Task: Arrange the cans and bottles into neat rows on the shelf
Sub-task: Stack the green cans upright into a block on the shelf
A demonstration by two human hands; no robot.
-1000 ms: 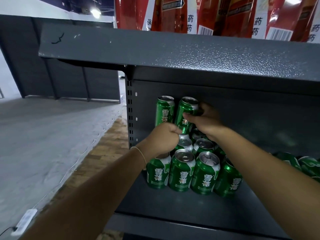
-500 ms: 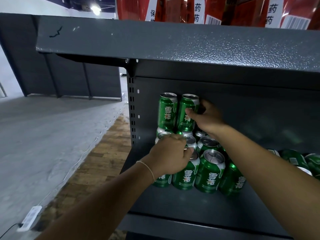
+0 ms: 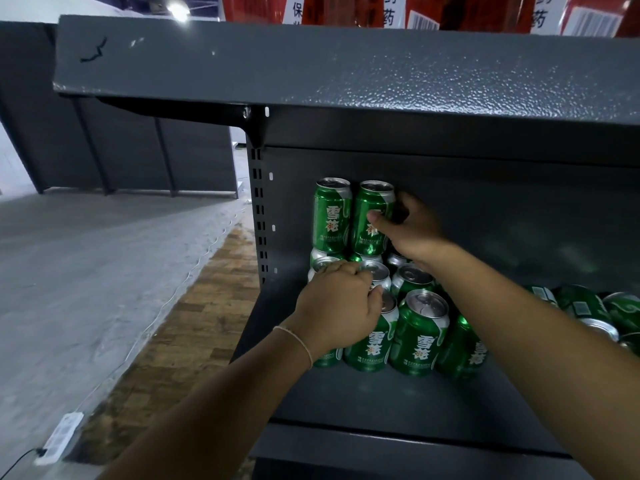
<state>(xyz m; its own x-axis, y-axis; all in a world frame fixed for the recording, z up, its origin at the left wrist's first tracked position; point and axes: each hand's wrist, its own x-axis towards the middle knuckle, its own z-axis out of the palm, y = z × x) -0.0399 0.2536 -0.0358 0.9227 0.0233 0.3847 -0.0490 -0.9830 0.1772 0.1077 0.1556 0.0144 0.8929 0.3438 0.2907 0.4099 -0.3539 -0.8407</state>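
Observation:
Several green cans stand in rows on the dark grey shelf (image 3: 398, 403), at its left end. Two more are stacked on top at the back: the left upper can (image 3: 331, 216) and the right upper can (image 3: 371, 220). My right hand (image 3: 412, 230) grips the right upper can, thumb across its front. My left hand (image 3: 339, 310) lies over the tops of the front-left cans, fingers curled on a can top (image 3: 379, 271). A front can (image 3: 420, 332) stands free beside it. Whether the left hand holds a can is hidden.
Loose green cans (image 3: 588, 310) lie on their sides at the shelf's right. A grey upper shelf (image 3: 346, 67) overhangs, with red packages (image 3: 467, 8) on it. Left of the rack are concrete and wood floor and a white power strip (image 3: 59, 438).
The right upper can has gone from tilted to upright beside the left upper can. My left hand has dropped from the back cans onto the front-left can tops.

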